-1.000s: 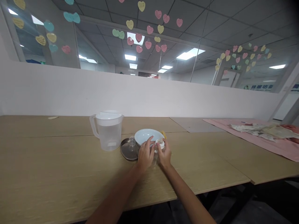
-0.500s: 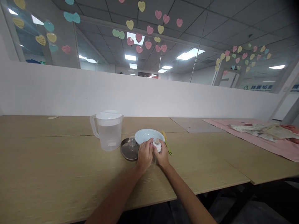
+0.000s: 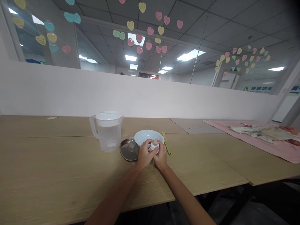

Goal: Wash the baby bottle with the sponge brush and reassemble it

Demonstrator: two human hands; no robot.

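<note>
Both hands close around a baby bottle [image 3: 154, 146] with a white collar and a clear teat pointing up. From the left, the fingers of my left hand [image 3: 144, 155] wrap the collar, thumb across its front. My right hand [image 3: 161, 156] grips it from the other side. Most of the bottle's body is hidden by the hands. Just behind them stands a pale blue bowl [image 3: 145, 134]. A metal tray [image 3: 125, 153] lies to the left, with a clear dome-shaped cap [image 3: 131, 142] on it. Right of the bowl is a brush [image 3: 168, 149] with a green handle and yellow head.
A clear lidded pitcher [image 3: 109, 137] with liquid stands left of the tray. At the far right, a pink cloth [image 3: 264, 148] carries folded fabric. A white wall [image 3: 140, 97] rises behind the table [image 3: 70, 168]. A small pale flat piece [image 3: 52, 118] lies at the back left.
My left hand has moved from beside the bottle onto its collar, thumb now across the front. The bottle has shifted slightly left, between both hands.
</note>
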